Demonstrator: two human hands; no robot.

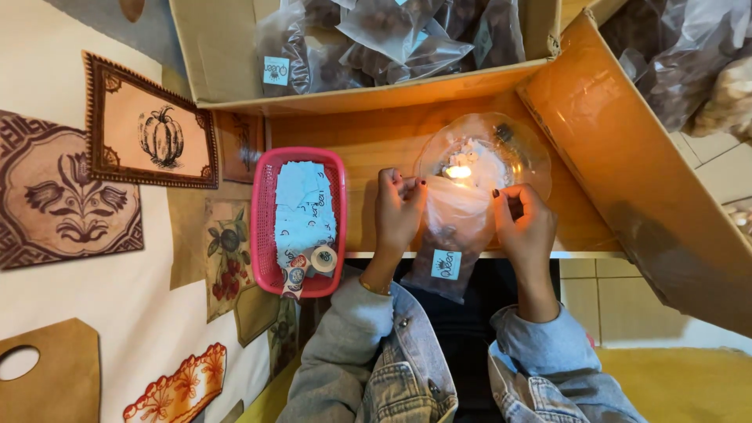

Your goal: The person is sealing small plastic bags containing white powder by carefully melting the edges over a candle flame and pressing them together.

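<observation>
My left hand (397, 210) and my right hand (523, 222) each pinch an upper corner of a clear plastic bag (453, 243) of brown round pieces with a pale blue label. The bag's open edge is stretched between them right by a small candle flame (459, 171). The flame burns inside a clear glass bowl (533, 149) on a low wooden board (376, 141). The bag hangs over the board's near edge, above my lap.
A pink plastic basket (265, 227) with blue labels and a tape roll (323, 258) sits left of my hands. A cardboard box (235, 78) of filled bags stands behind the board. Another box flap (627, 180) slants on the right. A patterned cloth (94, 196) lies left.
</observation>
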